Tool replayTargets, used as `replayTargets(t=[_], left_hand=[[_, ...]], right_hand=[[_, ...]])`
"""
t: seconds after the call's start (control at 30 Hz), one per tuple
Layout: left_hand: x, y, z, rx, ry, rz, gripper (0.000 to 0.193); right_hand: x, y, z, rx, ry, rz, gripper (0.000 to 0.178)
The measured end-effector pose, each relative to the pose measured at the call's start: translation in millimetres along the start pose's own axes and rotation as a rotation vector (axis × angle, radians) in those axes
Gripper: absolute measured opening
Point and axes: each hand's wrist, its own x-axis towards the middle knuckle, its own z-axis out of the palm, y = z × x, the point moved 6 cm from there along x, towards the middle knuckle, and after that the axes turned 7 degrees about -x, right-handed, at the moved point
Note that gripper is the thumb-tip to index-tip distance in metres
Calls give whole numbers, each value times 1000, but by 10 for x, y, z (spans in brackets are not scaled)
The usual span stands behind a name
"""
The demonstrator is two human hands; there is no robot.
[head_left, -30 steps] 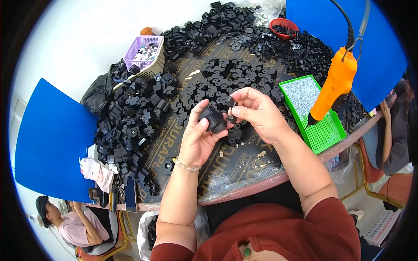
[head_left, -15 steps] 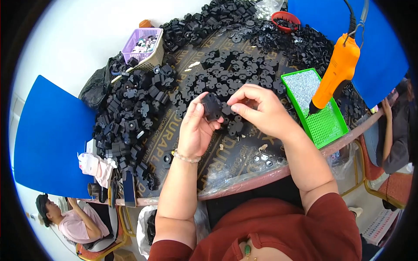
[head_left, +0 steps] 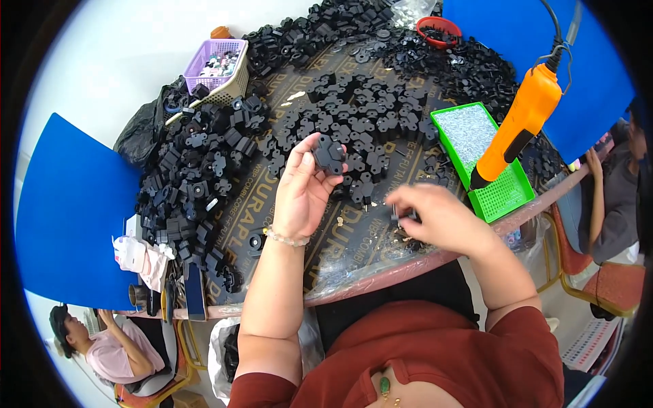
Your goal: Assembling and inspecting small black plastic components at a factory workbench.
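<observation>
Holding one black block (head_left: 329, 156) in the left hand (head_left: 299, 196), raised above the counter (head_left: 326, 272), with fingers (head_left: 302, 148) closed around its sides. Cannot judge it, at this size, as finished or lacking a part. Curling the fingers of the right hand (head_left: 442, 217) low over the counter, apart from the block and to its right; too blurred to tell a grip from an empty curl. Facing many similar black pieces (head_left: 367, 112) just beyond and a heaped pile (head_left: 194, 180) to the left, without any visible mark of done from undone. Judging by such quantities, seemingly busy with one piece of a large batch, with much left. Not using the orange screwdriver (head_left: 520, 122), hung over the green tray (head_left: 507, 194) at right. Farther out, touching neither red bowl (head_left: 435, 45) nor purple basket (head_left: 209, 82).
</observation>
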Motion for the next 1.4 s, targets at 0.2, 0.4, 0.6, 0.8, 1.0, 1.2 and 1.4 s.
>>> replayTargets(t=[0.2, 0.4, 0.6, 0.8, 1.0, 1.2, 1.4], left_hand=[[-71, -84, 93, 56, -98, -49, 43], [-110, -125, 191, 45, -147, -78, 41], [-95, -147, 171, 119, -138, -96, 41], [-104, -194, 181, 60, -156, -128, 42], [-95, -234, 194, 126, -154, -127, 43], [-95, -270, 205, 108, -150, -160, 49], [-175, -199, 263, 242, -209, -186, 61]], right_hand=[[191, -25, -161, 879, 241, 269, 34], [392, 90, 123, 1288, 282, 245, 29], [407, 184, 222, 1341, 295, 252, 27], [405, 377, 336, 1411, 348, 270, 22], [387, 390, 392, 1466, 397, 283, 23], [351, 312, 183, 964, 540, 250, 33], [322, 110, -156, 643, 57, 70, 52]])
